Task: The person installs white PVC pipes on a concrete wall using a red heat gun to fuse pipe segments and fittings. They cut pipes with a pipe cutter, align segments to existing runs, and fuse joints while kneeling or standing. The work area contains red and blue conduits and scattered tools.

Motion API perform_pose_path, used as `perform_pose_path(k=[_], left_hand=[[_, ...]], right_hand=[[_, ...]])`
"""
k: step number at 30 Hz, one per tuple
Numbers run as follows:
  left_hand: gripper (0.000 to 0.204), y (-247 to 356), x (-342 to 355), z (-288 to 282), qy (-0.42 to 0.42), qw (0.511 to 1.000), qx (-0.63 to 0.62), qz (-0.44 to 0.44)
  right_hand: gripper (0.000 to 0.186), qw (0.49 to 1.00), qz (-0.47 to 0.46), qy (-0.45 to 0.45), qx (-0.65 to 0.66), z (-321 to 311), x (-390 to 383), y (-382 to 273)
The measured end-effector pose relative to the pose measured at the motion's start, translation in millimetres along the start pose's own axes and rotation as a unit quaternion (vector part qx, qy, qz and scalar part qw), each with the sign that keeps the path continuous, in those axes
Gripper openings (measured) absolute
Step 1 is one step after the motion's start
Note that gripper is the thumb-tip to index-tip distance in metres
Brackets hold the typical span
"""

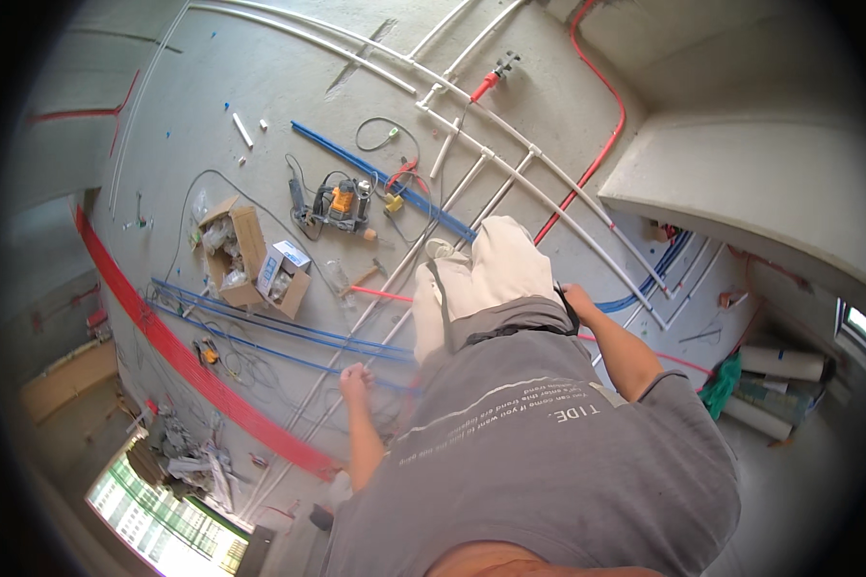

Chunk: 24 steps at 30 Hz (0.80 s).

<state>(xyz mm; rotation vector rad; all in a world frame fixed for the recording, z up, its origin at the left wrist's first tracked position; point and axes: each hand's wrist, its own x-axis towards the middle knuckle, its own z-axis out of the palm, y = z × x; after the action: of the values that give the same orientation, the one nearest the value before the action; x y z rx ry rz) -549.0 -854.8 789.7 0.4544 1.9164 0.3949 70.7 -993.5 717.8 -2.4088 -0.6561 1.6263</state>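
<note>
My left hand (357, 380) hangs out at my left side, over blue pipes (250, 315) and white pipes on the floor. Its fingers look loosely curled, and nothing shows in them. Against my right hip, my right hand (577, 302) has its fingers bent in beside a dark strap (565, 306) on my light trousers (500, 264). What these fingers hold, if anything, is hidden. My grey shirt covers much of the lower picture.
White pipes (558, 216) run across the concrete floor. An orange-and-black power tool (343, 199), a red tool (491, 81), cables and an open cardboard box (248, 236) lie ahead. Red piping (178, 351) crosses at left. Rolled material (781, 363) lies at right.
</note>
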Motion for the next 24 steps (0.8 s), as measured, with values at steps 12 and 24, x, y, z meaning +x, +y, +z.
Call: perform_pose_path(k=[12,24], left_hand=[[0.026,106,24,68,-0.109,0.985,0.132,-0.007],[0.035,137,-30,128,-0.119,0.982,0.145,-0.02]], right_hand=[[0.027,0.991,0.056,0.061,0.108,16,-5,-13],[0.015,0.973,0.039,0.029,0.226,-54,88,-55]])
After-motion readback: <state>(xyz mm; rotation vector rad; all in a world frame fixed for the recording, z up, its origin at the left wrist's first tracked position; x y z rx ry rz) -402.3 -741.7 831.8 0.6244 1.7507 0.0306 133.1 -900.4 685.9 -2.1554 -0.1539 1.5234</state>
